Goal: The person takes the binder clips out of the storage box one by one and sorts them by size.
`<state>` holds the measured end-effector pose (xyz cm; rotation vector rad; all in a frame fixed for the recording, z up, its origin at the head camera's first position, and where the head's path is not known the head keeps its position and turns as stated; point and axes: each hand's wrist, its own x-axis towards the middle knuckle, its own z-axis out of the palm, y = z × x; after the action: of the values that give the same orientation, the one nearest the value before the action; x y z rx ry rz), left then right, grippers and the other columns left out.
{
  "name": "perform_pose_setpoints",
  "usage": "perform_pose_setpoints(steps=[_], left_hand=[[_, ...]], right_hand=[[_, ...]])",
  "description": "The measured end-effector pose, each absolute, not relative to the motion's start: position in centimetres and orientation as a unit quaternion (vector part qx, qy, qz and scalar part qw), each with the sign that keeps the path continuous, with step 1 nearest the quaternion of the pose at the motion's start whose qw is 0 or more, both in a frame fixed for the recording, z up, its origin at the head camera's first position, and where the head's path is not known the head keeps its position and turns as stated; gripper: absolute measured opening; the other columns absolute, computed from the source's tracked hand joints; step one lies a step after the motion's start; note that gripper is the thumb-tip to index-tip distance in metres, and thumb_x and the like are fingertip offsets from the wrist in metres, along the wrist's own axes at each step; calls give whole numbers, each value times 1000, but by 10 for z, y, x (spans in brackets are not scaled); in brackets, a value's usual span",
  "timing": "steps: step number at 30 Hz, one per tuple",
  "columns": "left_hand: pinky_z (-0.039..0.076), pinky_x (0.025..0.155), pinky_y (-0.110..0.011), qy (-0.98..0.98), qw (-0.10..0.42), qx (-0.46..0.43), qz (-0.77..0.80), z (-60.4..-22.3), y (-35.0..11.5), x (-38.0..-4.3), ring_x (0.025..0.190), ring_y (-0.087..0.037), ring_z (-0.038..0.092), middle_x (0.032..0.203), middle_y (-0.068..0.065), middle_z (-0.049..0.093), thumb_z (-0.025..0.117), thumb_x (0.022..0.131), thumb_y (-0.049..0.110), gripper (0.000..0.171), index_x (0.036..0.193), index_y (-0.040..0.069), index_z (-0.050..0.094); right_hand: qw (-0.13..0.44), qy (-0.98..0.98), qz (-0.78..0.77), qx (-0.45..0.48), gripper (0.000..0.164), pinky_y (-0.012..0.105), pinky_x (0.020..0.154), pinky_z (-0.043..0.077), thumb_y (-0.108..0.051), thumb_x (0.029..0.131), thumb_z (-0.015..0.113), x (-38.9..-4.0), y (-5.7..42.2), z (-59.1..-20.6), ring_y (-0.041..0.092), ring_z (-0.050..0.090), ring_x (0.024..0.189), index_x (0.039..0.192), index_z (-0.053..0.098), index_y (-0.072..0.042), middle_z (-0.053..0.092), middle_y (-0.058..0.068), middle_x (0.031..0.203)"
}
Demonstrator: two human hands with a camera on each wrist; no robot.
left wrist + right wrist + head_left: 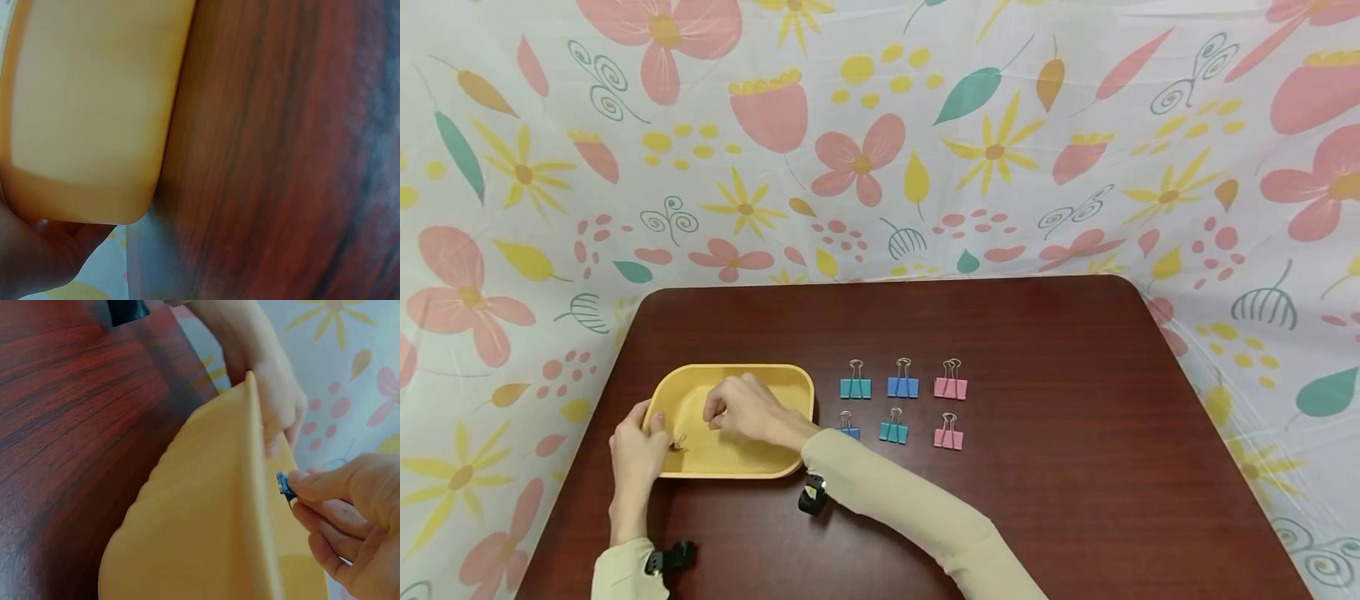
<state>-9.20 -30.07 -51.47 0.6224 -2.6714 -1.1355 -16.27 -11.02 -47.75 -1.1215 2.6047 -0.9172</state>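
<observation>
A yellow tray (730, 460) lies at the left of the table. My left hand (638, 450) grips its left end, thumb over the rim and fingers outside; the left wrist view shows that hand (44, 256) against the tray's end wall (81, 200). Over the tray's inside is my right hand (751, 408). In the right wrist view its thumb and fingers pinch a small blue binder clip (285, 485), hidden by the hand in the head view. A small thing with thin golden-brown parts (678, 443) lies in the tray near my left thumb.
Right of the tray, binder clips stand in two rows: teal (855, 388), blue (903, 387) and pink (951, 388) behind; blue (849, 432), teal (893, 432) and pink (948, 438) in front. My right sleeve (895, 500) crosses the table's front. Patterned cloth (865, 225) hangs behind.
</observation>
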Motion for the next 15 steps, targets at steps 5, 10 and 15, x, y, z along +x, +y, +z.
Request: perform_pose_setpoints(steps=[5, 10, 15], left_hand=[[43, 91, -58, -897, 84, 213, -378, -517, -302, -92, 109, -48, 58, 124, -35, 63, 46, 104, 14, 37, 135, -2, 59], [43, 92, -59, -897, 84, 213, -379, -517, -303, -91, 112, -49, 57, 126, -35, 62, 46, 104, 13, 37, 135, -3, 59], [44, 91, -57, -897, 84, 212, -378, -516, -303, -92, 109, -48, 59, 125, -34, 63, 46, 104, 13, 37, 136, -3, 58]], right_hand=[[96, 853, -345, -379, 8, 3, 70, 42, -16, 84, 83, -163, -92, -472, -14, 60, 70, 81, 77, -20, 76, -14, 80], [107, 841, -381, -369, 11, 5, 71, 44, -15, 83, 84, -163, -72, -469, -15, 59, 69, 80, 74, -20, 74, -14, 78], [100, 843, -387, -359, 12, 6, 72, 45, -14, 83, 83, -163, -58, -472, -14, 60, 70, 82, 72, -20, 75, -14, 80]])
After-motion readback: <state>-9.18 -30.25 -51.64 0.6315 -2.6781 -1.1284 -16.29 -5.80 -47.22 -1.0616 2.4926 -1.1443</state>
